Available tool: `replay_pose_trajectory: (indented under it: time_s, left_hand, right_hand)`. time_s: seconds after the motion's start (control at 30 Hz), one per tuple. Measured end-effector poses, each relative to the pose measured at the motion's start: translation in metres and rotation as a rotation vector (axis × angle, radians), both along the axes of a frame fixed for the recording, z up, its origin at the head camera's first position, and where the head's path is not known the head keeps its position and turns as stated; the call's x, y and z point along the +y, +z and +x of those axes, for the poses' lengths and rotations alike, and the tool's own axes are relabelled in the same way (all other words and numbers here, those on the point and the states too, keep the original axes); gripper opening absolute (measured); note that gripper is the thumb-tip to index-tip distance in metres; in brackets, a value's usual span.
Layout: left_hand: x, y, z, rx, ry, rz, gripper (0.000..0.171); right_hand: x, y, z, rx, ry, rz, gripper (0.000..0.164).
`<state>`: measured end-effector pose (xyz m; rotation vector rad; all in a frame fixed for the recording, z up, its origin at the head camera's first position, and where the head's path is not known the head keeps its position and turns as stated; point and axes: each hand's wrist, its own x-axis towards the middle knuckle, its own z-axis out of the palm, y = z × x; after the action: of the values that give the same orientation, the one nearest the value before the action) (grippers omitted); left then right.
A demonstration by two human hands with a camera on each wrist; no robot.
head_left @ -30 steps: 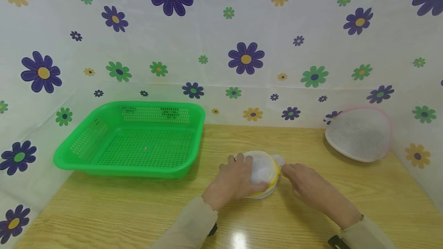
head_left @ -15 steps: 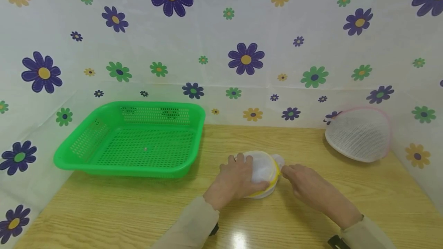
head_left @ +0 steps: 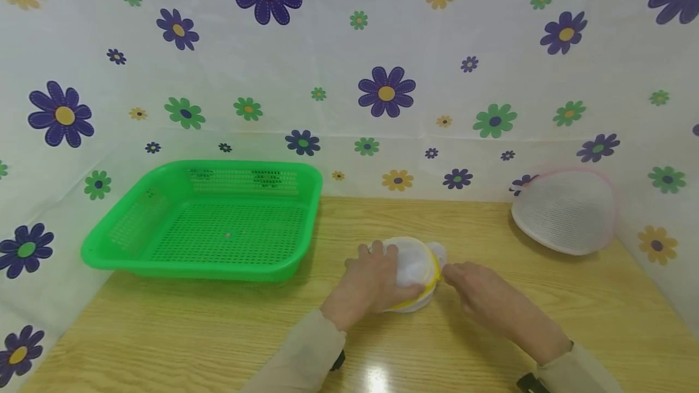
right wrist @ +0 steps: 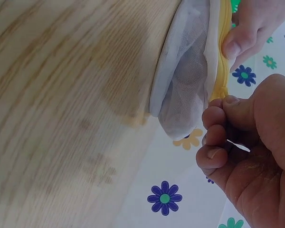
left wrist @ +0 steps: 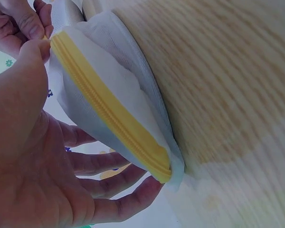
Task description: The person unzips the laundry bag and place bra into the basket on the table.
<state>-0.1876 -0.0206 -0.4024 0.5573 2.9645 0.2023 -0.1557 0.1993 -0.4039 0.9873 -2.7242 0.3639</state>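
Observation:
A small round white mesh laundry bag (head_left: 412, 262) with a yellow zipper (left wrist: 104, 107) lies on the wooden table in front of me. My left hand (head_left: 367, 281) holds it from the left, fingers spread over the far side and thumb at the near edge. The yellow zipper tape runs shut-looking along the side between thumb and fingertips in the left wrist view. At the bag's right edge my right hand (head_left: 486, 293) pinches the end of the zipper between thumb and forefinger, its other fingers curled. The pinched zipper pull is mostly hidden by the fingertips (right wrist: 232, 100).
On the left of the table (head_left: 164, 332) stands a green perforated plastic basket (head_left: 202, 272) with tiny specks on its floor. A larger white mesh bag with pink trim (head_left: 565, 214) leans at the back right. Flower-printed white sheeting (head_left: 327, 53) encloses the back and sides.
The head view has shifted very slightly. Both hands keep their places on the mesh laundry bag, with hardly any visible movement.

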Motion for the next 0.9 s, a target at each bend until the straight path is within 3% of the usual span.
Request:
replay_pose_trajectory:
  time_s: [0.23, 0.53, 0.63, 0.77, 0.9]
  left_hand:
    - [-0.001, 0.001, 0.002, 0.008, -0.001, -0.005, 0.092]
    - [-0.017, 0.012, 0.013, -0.069, -0.058, 0.065, 0.091]
    - [-0.026, 0.014, 0.017, -0.011, -0.100, 0.025, 0.090]
    - [-0.034, 0.013, 0.018, 0.143, -0.162, -0.048, 0.091]
    - [-0.038, 0.008, 0.014, 0.238, -0.252, -0.019, 0.100]
  right_hand:
    - [0.000, -0.001, -0.001, 0.004, -0.018, 0.001, 0.027]
    - [0.001, -0.003, -0.010, 0.052, -0.038, -0.004, 0.026]
    - [0.001, -0.004, -0.014, 0.048, -0.047, -0.002, 0.025]
    - [0.002, -0.004, -0.017, 0.008, -0.056, -0.006, 0.023]
    - [0.002, -0.003, -0.019, -0.046, -0.065, -0.017, 0.016]
